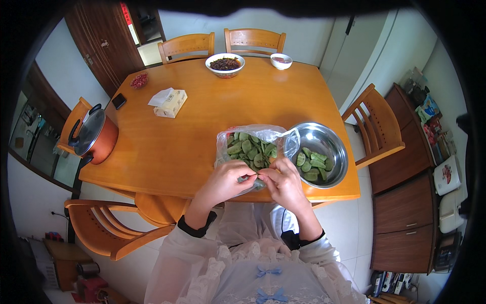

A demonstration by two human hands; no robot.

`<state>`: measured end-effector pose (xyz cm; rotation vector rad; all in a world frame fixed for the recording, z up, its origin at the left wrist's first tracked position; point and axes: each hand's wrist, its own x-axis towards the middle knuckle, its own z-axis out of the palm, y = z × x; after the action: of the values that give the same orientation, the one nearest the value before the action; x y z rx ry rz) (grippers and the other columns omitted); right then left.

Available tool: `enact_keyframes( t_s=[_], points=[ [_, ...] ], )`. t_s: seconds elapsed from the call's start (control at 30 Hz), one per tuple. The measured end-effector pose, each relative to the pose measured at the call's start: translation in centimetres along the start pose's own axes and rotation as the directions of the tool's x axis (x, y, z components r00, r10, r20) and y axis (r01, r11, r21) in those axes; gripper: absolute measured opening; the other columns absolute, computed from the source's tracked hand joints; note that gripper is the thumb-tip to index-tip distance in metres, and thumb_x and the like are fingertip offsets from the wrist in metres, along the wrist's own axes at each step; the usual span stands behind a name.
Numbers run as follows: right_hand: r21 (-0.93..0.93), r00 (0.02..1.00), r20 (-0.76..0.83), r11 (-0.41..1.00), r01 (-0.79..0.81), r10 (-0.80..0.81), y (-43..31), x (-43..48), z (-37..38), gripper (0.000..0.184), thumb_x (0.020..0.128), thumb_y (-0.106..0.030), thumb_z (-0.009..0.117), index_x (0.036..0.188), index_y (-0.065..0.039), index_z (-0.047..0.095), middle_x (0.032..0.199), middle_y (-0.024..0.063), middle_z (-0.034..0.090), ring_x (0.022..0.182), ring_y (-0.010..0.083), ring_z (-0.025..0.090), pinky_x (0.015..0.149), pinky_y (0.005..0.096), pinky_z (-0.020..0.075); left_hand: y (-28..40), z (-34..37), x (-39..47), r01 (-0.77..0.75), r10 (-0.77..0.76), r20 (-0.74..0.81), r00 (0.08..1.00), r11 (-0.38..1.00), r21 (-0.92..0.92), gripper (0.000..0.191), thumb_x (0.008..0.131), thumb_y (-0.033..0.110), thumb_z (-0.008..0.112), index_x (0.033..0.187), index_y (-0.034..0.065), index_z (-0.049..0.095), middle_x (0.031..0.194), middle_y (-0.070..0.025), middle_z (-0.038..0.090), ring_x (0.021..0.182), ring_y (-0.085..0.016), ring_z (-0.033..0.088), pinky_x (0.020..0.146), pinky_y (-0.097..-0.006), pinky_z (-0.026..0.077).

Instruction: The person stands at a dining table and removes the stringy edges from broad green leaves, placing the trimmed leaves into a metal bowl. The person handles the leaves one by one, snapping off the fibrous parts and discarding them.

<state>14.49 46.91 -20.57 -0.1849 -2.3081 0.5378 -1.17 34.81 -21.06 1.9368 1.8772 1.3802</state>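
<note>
My left hand (232, 176) and my right hand (281, 180) meet fingertip to fingertip over the near edge of the table. Between them they pinch a green bean pod (257, 174), of which only a thin sliver shows. Just beyond my fingers, a clear plastic bag (262, 131) lies wide at the mouth, full of flat green bean pods (246, 146). To its right stands a stainless steel bowl (339, 152), with several pods (313, 164) in its bottom. The bag's edge laps over the bowl's left rim.
A wooden dining table (159, 152) carries a lidded red pot (102, 136), a tissue box (171, 103), a phone (119, 101), a small bowl of red pieces (139, 80), a bowl of dark food (225, 65) and a small white bowl (281, 61). Chairs surround it, one (117, 228) at near left.
</note>
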Motion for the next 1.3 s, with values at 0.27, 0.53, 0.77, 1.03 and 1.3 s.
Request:
enact_keyframes(
  t_s=[0.27,0.53,0.77,1.03,1.3],
  points=[
    [0.140,0.977,-0.151,0.982,-0.128,0.149,0.1,-0.2,1.4,0.007,0.077,-0.004,0.072,0.084,-0.002,0.070,0.078,0.0087,0.061,0.074,0.0263,0.056,0.067,0.0347,0.0464,0.7,2.3,0.2,0.012,0.002,-0.290,0.957,0.999,0.047,0.008,0.075,0.002,0.072,0.080,0.0017,0.066,0.072,-0.0078,0.062,0.064,-0.022,0.059,0.054,-0.0312,0.048],
    [0.723,0.785,0.010,0.538,-0.433,0.619,1.9,-1.3,2.3,0.008,0.091,-0.005,0.066,0.097,0.000,0.067,0.090,-0.0016,0.064,0.081,0.0045,0.056,0.076,0.0177,0.0444,-0.1,2.3,-0.1,0.090,-0.189,-0.357,0.915,0.957,-0.276,0.005,0.080,-0.001,0.072,0.083,0.0004,0.068,0.071,-0.0063,0.064,0.057,-0.008,0.056,0.049,-0.0218,0.043],
    [0.828,0.754,0.010,0.417,-0.375,0.657,2.5,-1.1,1.6,0.009,0.092,-0.008,0.065,0.096,0.000,0.062,0.086,0.0012,0.066,0.079,0.0065,0.059,0.075,0.0207,0.0473,-1.4,2.2,-0.2,0.267,-0.257,-0.252,0.933,0.964,0.005,0.007,0.082,0.006,0.073,0.087,0.0014,0.070,0.077,-0.0061,0.068,0.062,-0.009,0.059,0.053,-0.0226,0.045],
    [0.865,0.757,0.054,0.348,-0.361,0.651,1.9,-1.2,2.2,0.008,0.091,-0.005,0.064,0.099,-0.004,0.060,0.087,0.0017,0.066,0.077,0.0053,0.057,0.069,0.0188,0.0432,-0.6,2.9,-0.4,0.384,-0.445,-0.016,0.896,0.791,-0.476,0.014,0.086,0.008,0.071,0.098,0.0015,0.073,0.086,-0.0020,0.070,0.070,-0.004,0.058,0.059,-0.0201,0.045],
    [0.809,0.852,0.177,0.419,-0.411,0.493,2.0,-1.6,1.4,0.017,0.088,0.003,0.065,0.104,0.000,0.067,0.096,0.0036,0.067,0.088,0.0085,0.062,0.080,0.0219,0.0486,-0.1,2.5,-1.0,0.283,-0.335,-0.064,0.940,0.870,-0.404,0.009,0.084,0.005,0.072,0.089,-0.0020,0.070,0.074,-0.0046,0.067,0.060,-0.005,0.055,0.053,-0.0227,0.045]
  ],
)
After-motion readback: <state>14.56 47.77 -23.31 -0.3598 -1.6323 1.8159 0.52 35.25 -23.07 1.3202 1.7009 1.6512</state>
